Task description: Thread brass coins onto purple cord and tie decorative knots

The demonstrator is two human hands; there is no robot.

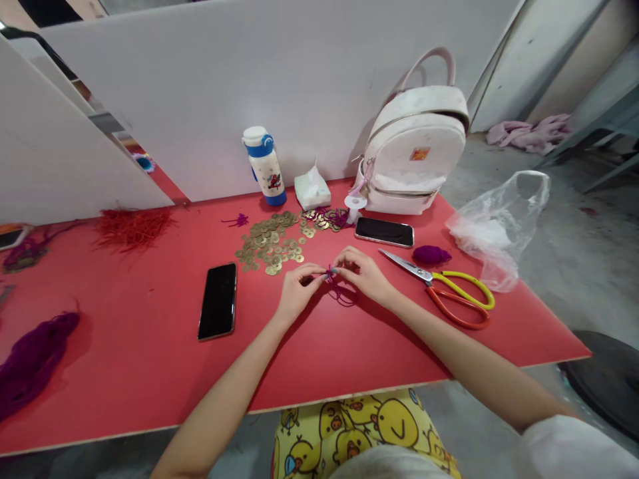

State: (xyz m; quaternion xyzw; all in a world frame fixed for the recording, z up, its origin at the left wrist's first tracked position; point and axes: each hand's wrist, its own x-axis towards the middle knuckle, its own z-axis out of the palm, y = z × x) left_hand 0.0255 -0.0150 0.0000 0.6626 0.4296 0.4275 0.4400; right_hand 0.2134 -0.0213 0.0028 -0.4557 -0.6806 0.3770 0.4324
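A short length of purple yarn (343, 297) hangs in loops between my hands, just above the red tabletop. My left hand (300, 287) pinches it from the left between thumb and forefinger. From the right, my right hand (363, 271) pinches the same yarn, its fingertips almost meeting the left ones. Whether a coin sits in the knot is too small to tell. Beyond my hands lies a spread of brass-coloured coins with holes (272, 241). Scissors (433, 279) with one yellow and one red handle rest to the right, partly open, beside a small purple yarn bundle (431, 255).
A dark phone (217, 301) lies left of my hands, another phone (384, 232) behind the right one. Along the back stand a bottle (265, 166), a tissue pack (312, 189) and a white backpack (414, 153). A plastic bag (499, 233), red strands (132, 229) and purple yarn (37, 359) flank them.
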